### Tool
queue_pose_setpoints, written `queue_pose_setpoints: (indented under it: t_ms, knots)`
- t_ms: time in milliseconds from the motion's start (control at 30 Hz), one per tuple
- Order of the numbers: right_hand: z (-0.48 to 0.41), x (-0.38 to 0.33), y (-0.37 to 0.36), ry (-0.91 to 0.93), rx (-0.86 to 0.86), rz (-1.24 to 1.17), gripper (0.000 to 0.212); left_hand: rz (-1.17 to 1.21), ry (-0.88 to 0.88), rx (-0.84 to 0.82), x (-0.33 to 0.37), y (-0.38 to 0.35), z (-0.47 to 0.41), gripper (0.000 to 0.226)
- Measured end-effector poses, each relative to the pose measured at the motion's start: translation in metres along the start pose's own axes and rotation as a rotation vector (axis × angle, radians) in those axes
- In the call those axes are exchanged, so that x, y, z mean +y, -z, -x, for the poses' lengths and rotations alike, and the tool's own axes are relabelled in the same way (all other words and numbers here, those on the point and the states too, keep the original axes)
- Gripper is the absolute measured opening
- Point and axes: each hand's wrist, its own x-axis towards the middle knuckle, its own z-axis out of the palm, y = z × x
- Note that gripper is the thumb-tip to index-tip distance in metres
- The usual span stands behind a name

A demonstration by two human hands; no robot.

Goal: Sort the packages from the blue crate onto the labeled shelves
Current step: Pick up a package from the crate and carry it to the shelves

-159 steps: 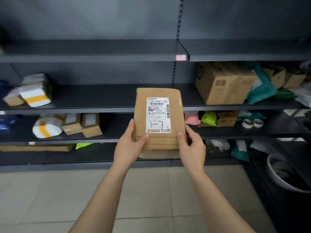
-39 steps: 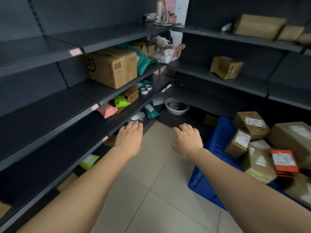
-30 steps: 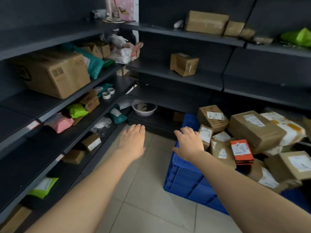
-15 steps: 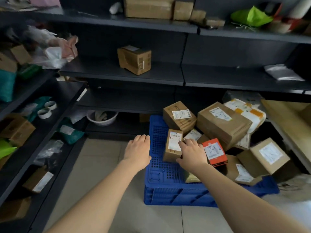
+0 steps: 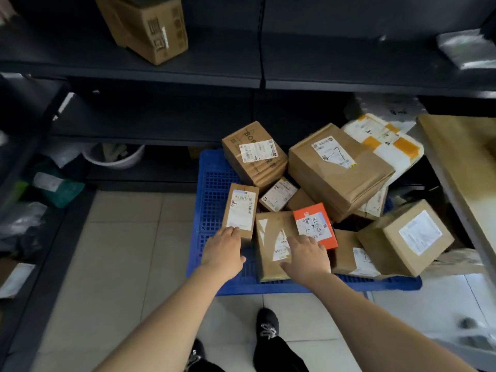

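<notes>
Both hands are open and hold nothing. The left hand (image 5: 224, 251) touches the near end of a narrow box (image 5: 240, 210) in the crate (image 5: 212, 200); its long axis runs straight away. The right hand (image 5: 307, 257) rests on the next parcel (image 5: 271, 237).

I stand on a pale tiled floor (image 5: 112, 253), and the blue crate (image 5: 212, 200) sits directly on it ahead of me, piled with parcels. Beyond it rise the dark shelves (image 5: 188, 68). On the far upper shelf a tilted cardboard box (image 5: 145, 25) rests to the left and a grey plastic pouch (image 5: 467, 49) to the right. On the lowest far shelf sits a white bowl (image 5: 115, 159). A teal mailer (image 5: 57, 187) lies on the low left shelf.
</notes>
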Motion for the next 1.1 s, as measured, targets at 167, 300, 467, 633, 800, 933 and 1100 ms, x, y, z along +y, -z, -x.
queue_pose_setpoints:
  t_ms: [167, 300, 467, 633, 800, 933, 1100]
  knots:
    - [-0.031, 0.037, -0.025, -0.020, -0.155, -0.064, 0.048, 0.120, 0.092, -0.134, 0.038, -0.045, -0.034, 0.069]
    - [-0.049, 0.053, -0.047, -0.108, -0.250, -0.207, 0.036, 0.242, 0.201, -0.232, 0.057, -0.079, -0.053, 0.076]
    - [-0.064, 0.059, -0.075, -0.225, -0.340, -0.446, 0.035, 0.533, 0.415, -0.344, 0.065, -0.108, -0.068, 0.088]
    - [-0.065, 0.062, -0.083, -0.297, -0.299, -0.710, 0.048, 0.690, 0.492, -0.274, 0.064, -0.117, -0.065, 0.078]
    - [-0.047, 0.062, -0.083, -0.295, -0.159, -0.703, 0.053, 0.720, 0.476, -0.193, 0.065, -0.100, -0.041, 0.062]
    - [-0.019, 0.055, -0.080, -0.319, -0.119, -0.739, 0.058, 0.741, 0.439, -0.153, 0.065, -0.082, -0.008, 0.056]
    - [0.025, 0.045, -0.085, -0.323, -0.053, -0.824, 0.057, 0.870, 0.430, -0.090, 0.059, -0.077, 0.036, 0.060]
